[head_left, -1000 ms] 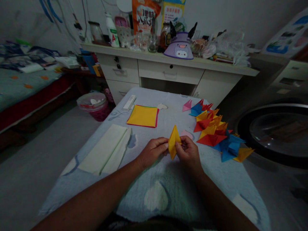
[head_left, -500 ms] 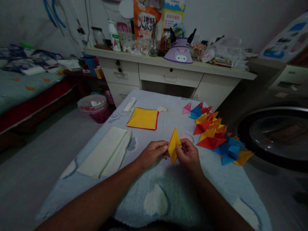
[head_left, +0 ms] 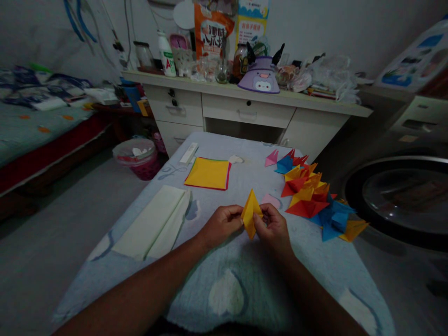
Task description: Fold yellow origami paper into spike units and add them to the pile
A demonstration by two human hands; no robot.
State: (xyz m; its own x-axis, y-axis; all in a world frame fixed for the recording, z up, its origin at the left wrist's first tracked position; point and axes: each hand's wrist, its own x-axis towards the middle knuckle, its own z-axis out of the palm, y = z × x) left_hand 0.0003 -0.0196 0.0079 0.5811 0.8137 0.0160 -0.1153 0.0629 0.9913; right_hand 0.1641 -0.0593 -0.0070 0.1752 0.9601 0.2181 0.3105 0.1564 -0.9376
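our left hand and right hand both pinch yellow paper diamond; folded paper pieces right of diamond. uneven pull, we judge, could skew creases.

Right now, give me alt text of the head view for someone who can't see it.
A person's left hand and right hand hold a diamond-shaped folded yellow paper over a light-blue tablecloth. Beyond them lies a stack of square paper, yellow on top; to the right, colorful crane-like origami figures.
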